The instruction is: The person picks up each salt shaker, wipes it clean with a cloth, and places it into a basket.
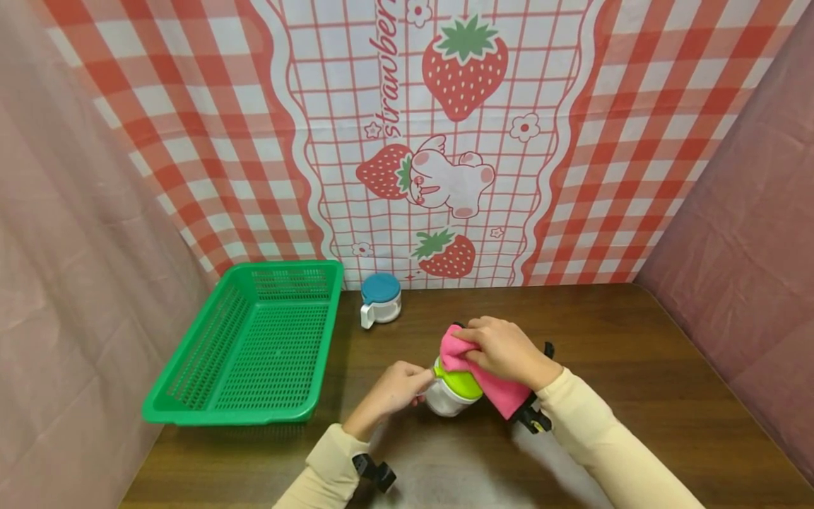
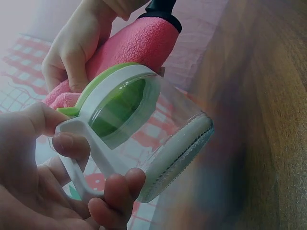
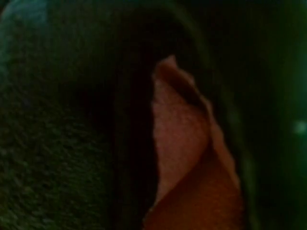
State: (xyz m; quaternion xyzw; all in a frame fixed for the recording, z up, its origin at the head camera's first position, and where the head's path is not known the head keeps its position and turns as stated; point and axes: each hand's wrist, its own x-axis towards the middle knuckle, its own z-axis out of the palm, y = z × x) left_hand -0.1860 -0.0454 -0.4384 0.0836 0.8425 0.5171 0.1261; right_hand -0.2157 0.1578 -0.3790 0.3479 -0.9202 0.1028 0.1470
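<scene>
My left hand (image 1: 396,387) grips the white handle (image 2: 98,153) of a clear seasoning jar (image 2: 165,132) with a lime-green lid (image 1: 464,385). The left wrist view shows the jar tilted, its ribbed base turned to the lower right and some white edging round it. With my right hand (image 1: 504,350) I hold a pink cloth (image 1: 505,394), bunched under the fingers and pressed against the lid; its loose end hangs to the right. Dark cloth fills most of the right wrist view, with a lit pink fold (image 3: 177,134) in the middle.
A green perforated basket (image 1: 327,353) stands on the left of the brown wooden table (image 1: 636,396). Behind the hands, near the back edge, sits a similar jar with a blue lid (image 1: 381,288). A strawberry-print curtain (image 1: 540,191) hangs behind the table.
</scene>
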